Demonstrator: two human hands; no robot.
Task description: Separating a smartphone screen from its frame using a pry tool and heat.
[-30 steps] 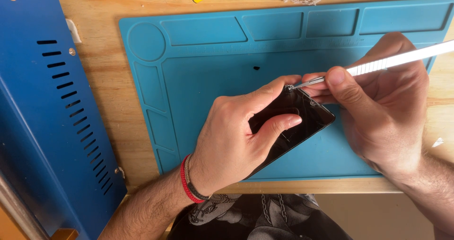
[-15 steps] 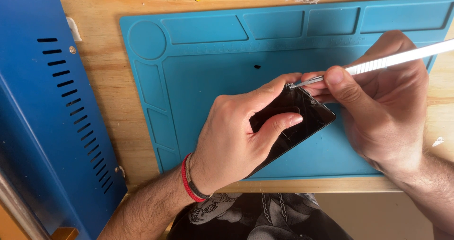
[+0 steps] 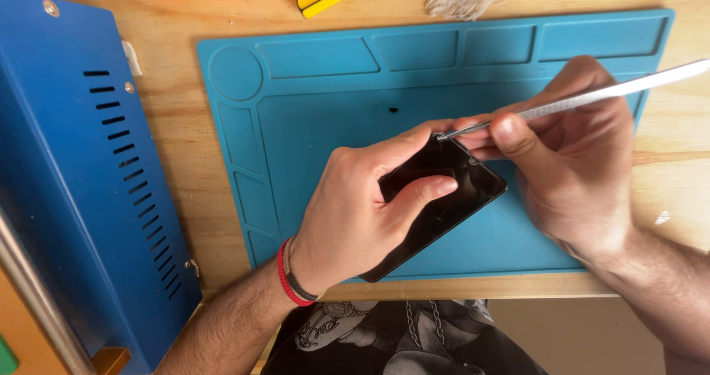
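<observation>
gripping the black phone (image 3: pixel 444 205) over the blue silicone mat (image 3: pixel 318 131), my left hand (image 3: pixel 362 220) is curled around it, thumb pressed on the dark glass. my right hand (image 3: pixel 569 168) is pinched shut on a slim metal pry tool (image 3: pixel 592 98), its tip touching the phone's upper edge. i see the mat's moulded tray compartments (image 3: pixel 414 49) along the top holding nothing; a tiny dark speck (image 3: pixel 393 110) lies on the main field. a blue metal box (image 3: pixel 66 190) sits to my left.
</observation>
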